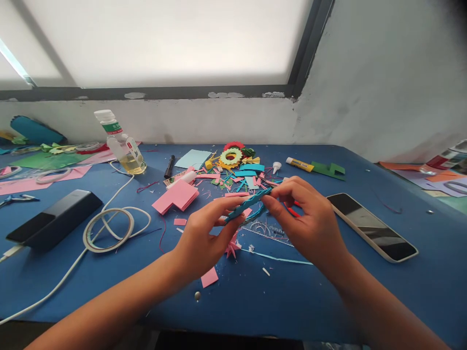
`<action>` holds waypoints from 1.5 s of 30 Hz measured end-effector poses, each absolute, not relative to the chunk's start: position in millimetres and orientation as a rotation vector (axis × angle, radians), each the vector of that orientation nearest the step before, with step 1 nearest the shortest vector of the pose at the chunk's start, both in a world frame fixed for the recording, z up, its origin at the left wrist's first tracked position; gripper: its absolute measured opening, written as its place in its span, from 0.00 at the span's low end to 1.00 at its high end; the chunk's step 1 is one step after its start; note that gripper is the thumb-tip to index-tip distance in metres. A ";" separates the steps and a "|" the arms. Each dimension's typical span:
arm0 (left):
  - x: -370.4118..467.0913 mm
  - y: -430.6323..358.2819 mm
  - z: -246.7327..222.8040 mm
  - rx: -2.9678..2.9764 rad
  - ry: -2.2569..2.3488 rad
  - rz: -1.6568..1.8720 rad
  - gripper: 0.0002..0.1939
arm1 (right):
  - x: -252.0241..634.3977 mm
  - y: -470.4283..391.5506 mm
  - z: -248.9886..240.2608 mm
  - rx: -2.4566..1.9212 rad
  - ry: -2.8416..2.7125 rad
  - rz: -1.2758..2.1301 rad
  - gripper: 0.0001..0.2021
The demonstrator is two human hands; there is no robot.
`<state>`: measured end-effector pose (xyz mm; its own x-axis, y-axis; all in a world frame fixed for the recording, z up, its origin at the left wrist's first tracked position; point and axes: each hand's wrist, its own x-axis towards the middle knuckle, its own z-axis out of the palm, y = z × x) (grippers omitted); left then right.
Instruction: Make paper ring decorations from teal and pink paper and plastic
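Note:
Between my two hands, above the middle of the table, is a blue folded paper ring (245, 206), seen nearly edge-on. My left hand (207, 233) pinches its left end between thumb and fingers. Thumb and fingertips of my right hand (304, 214) are closed on its right end. Below the ring lies a pink paper star shape (231, 249), partly hidden by my left hand. A clear plastic ruler stencil (268, 231) and a light blue paper strip (280, 257) lie under my hands. Red scissor handles (292, 210) show behind my right fingers.
Paper scraps, blue strips (250, 170) and yellow-green rings (230, 158) are heaped behind my hands. Pink paper (175, 197), a roll of tape (108, 231), a bottle (122, 146) and a dark device (54, 218) stand left. A phone (372, 226) and glue stick (299, 164) lie right.

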<state>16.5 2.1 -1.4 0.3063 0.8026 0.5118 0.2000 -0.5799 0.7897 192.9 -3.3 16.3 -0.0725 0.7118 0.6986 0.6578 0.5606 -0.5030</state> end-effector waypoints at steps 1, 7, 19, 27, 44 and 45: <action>16.3 1.7 -2.0 1.985 0.873 1.272 0.12 | 192.8 -3.5 16.3 -1.139 -1.770 0.063 0.07; 13.7 1.5 -6.1 2.068 0.788 1.285 0.12 | 193.1 -4.9 15.5 -1.207 -1.745 0.032 0.10; 12.3 -2.3 -5.6 2.052 0.702 1.275 0.15 | 195.0 -5.9 19.3 -1.043 -1.754 0.486 0.07; 12.0 2.7 -5.8 2.017 0.641 1.337 0.20 | 189.7 -10.6 20.9 -1.068 -1.777 0.524 0.11; 15.2 8.5 -3.5 1.700 0.655 1.358 0.15 | 191.7 -12.4 23.1 -1.118 -1.878 0.517 0.14; 15.3 8.7 -2.7 1.682 0.664 1.344 0.14 | 192.2 -12.5 23.6 -1.124 -1.888 0.524 0.14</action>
